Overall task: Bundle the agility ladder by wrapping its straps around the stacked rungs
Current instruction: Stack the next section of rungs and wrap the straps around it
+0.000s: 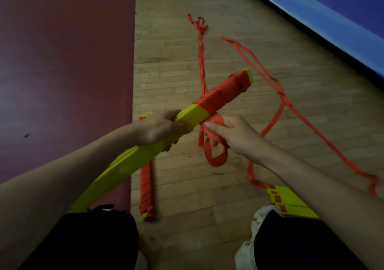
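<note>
Left hand (pixel 164 128) was what I checked first on the head view. Its fingers were curled around the yellow stack of rungs (pixel 128 163) near the middle, and it held the stack up off the wooden floor (pixel 176 51) with the far end angled away to the right. Just beside it, the right hand (pixel 232 134) pinched the red strap (pixel 216 157) close under the stack, thumb on top, and a loop of strap hung below the fingers.

Past the hands, I saw the far part of the stack already covered in tight red turns, with only a yellow tip showing at the end. Loose lengths of strap trailed from there across the floor, one straight away to a tangled end, another curving off to the right.

A second wrapped bundle (pixel 146 188) lay flat on the floor below the held stack, along the edge of a dark red mat (pixel 62 61). More loose rungs (pixel 288 199) lay by the person's right leg, beside a white shoe (pixel 261 215). A blue board (pixel 332 20) crossed the top right corner.
</note>
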Available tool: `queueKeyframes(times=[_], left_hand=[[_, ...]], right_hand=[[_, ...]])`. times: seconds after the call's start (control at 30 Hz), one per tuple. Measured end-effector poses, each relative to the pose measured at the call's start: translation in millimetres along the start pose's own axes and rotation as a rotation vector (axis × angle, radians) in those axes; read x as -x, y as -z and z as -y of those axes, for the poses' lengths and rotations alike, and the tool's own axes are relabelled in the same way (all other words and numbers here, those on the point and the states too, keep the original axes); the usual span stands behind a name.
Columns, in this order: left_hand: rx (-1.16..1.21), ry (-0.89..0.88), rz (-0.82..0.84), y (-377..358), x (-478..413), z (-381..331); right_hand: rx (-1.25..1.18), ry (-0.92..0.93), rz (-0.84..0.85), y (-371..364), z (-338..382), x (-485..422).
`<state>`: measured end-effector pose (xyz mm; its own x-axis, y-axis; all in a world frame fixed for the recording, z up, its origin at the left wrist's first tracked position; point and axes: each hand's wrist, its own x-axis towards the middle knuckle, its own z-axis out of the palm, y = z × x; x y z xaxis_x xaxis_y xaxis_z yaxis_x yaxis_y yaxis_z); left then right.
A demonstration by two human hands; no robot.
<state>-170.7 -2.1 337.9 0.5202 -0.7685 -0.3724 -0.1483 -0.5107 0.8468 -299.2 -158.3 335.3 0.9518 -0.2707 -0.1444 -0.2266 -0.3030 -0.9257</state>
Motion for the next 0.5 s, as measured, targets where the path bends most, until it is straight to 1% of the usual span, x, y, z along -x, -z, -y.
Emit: queueKeyframes(times=[0.07, 0.13, 0.27, 0.4, 0.47, 0.5], left_hand=[[-0.136, -0.050, -0.067, -5, -3, 0], [-0.271, -0.090, -0.112, -5, -3, -1], [-0.555, -0.136, -0.207, -14, 3, -5], [-0.888, -0.190, -0.337, -33, 2, -7], [-0.993, -0.215, -0.371, -40, 2, -7], [-1.021, -0.229, -0.375, -42, 2, -6]], right_hand=[[-0.031, -0.006, 0.005, -2, 0, -2], [-0.011, -0.009, -0.011, -4, 2, -2], [0.079, 0.002, -0.145, -3, 13, -2], [0.087, -0.060, -0.270, -5, 18, -3], [0.061, -0.105, -0.307, -6, 18, -5], [0.006, -0.130, -0.314, -6, 17, -6]])
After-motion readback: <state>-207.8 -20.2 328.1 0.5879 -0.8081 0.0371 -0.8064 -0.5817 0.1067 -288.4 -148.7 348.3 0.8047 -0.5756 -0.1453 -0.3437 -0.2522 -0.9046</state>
